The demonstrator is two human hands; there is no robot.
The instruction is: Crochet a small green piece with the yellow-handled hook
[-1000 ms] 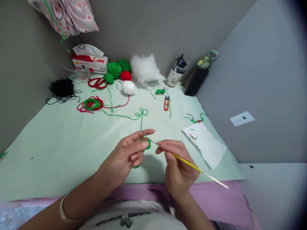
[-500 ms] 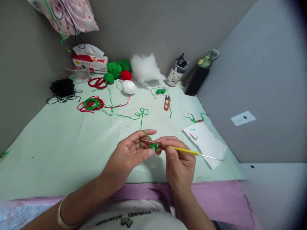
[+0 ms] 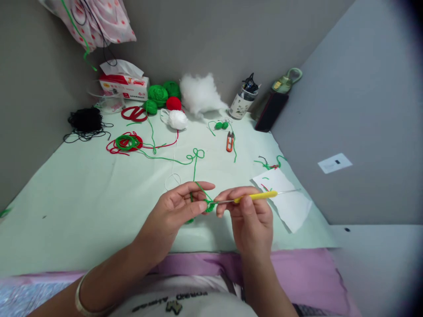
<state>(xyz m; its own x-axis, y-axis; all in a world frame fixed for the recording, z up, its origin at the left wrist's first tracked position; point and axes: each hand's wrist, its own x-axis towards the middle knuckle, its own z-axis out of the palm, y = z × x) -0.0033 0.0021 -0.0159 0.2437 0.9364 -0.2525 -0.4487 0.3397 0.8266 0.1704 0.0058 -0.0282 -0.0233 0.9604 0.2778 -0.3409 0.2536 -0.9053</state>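
My left hand pinches a small green crochet piece between thumb and fingers, with the green yarn strand running over its forefinger and away across the table. My right hand grips a yellow-handled crochet hook, held almost level, its metal tip stuck into the green piece. Both hands hover just above the pale green table cover, close to my body.
At the back lie green yarn balls, a red ball, a white ball, white stuffing, a tissue box, black yarn, red scissors, orange snips, a cup and a white paper.
The crochet hook has swung from pointing down-right to nearly level, and my right hand rose slightly. The left hand stays on the green piece.
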